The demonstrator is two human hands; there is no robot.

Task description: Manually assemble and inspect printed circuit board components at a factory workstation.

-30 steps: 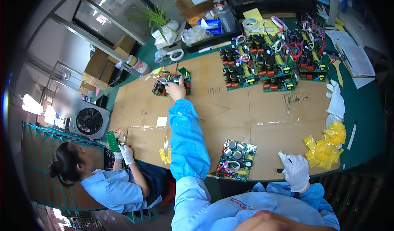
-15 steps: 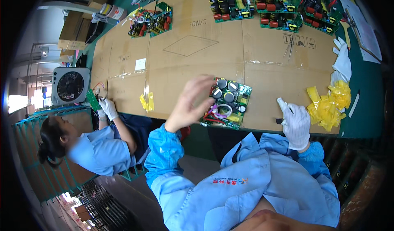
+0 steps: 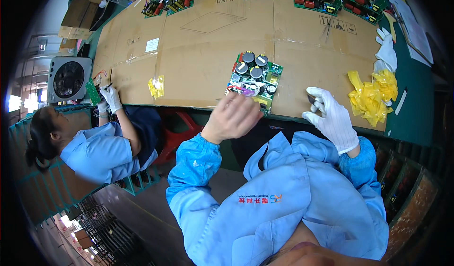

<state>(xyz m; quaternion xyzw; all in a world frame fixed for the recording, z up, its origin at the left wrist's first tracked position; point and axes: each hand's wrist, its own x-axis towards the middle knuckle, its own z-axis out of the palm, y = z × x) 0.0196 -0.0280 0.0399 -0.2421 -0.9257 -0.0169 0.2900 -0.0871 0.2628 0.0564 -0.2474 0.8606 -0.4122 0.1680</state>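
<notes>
A green circuit board (image 3: 268,90) lies on the cardboard in front of me, with several round dark capacitors (image 3: 256,72) standing on its far half. Red, white and purple wires (image 3: 245,90) loop over its near half. My left hand (image 3: 235,117), bare, is at the board's near left edge, its fingers curled in at those wires; the fingertips are partly hidden, so what they pinch cannot be made out. To the right of the board, my right hand (image 3: 331,119) wears a white striped glove and holds a small dark object (image 3: 310,98) between thumb and fingers.
Yellow tape strips (image 3: 373,98) and a white glove (image 3: 387,51) lie at the right. More circuit boards (image 3: 316,0) stand along the far edge; two sit far left. Tweezers (image 3: 327,30) rest on the cardboard. At left, a co-worker (image 3: 101,143) handles a green board beside a fan (image 3: 69,79).
My left hand has come from the board's left side to its near edge, fingers curling in. My right hand has lifted and turned with the dark object. The whole view has shifted.
</notes>
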